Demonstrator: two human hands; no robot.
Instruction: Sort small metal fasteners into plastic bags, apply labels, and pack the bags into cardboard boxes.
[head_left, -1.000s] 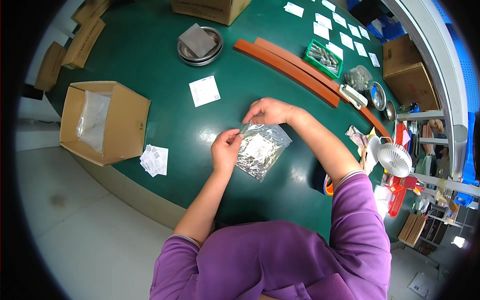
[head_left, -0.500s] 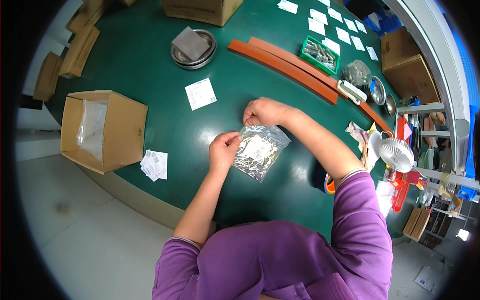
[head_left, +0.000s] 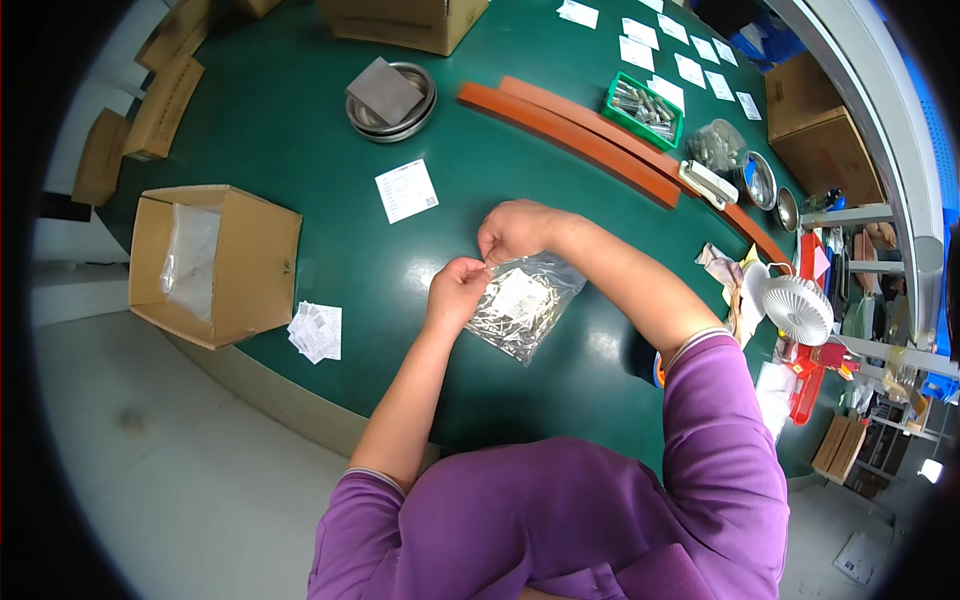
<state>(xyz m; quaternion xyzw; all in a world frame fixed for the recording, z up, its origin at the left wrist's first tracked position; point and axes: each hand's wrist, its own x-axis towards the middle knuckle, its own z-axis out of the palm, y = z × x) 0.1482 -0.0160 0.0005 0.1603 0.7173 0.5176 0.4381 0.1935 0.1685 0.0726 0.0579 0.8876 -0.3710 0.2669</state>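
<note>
A clear plastic zip bag (head_left: 522, 312) full of small metal pieces lies on the green table in front of me, with a white label inside or on it. My left hand (head_left: 459, 291) pinches the bag's upper left corner between thumb and fingers. Close beside it, my right hand (head_left: 513, 231) is closed on the bag's top edge, its fingertips near the same corner. The exact grip of the right fingers is partly hidden behind the hand.
An open cardboard box (head_left: 252, 265) with clear plastic bags inside stands at the left, near a small pile of labels (head_left: 316, 332). A paper slip (head_left: 407, 191) lies ahead. Steel bowls (head_left: 416, 124), orange-brown strips (head_left: 570, 140), a green basket (head_left: 643, 112) and a white fan (head_left: 797, 310) lie farther off.
My right hand has shifted slightly left and down along the bag's top edge, closer to my left hand. Both hands keep their hold on the bag.
</note>
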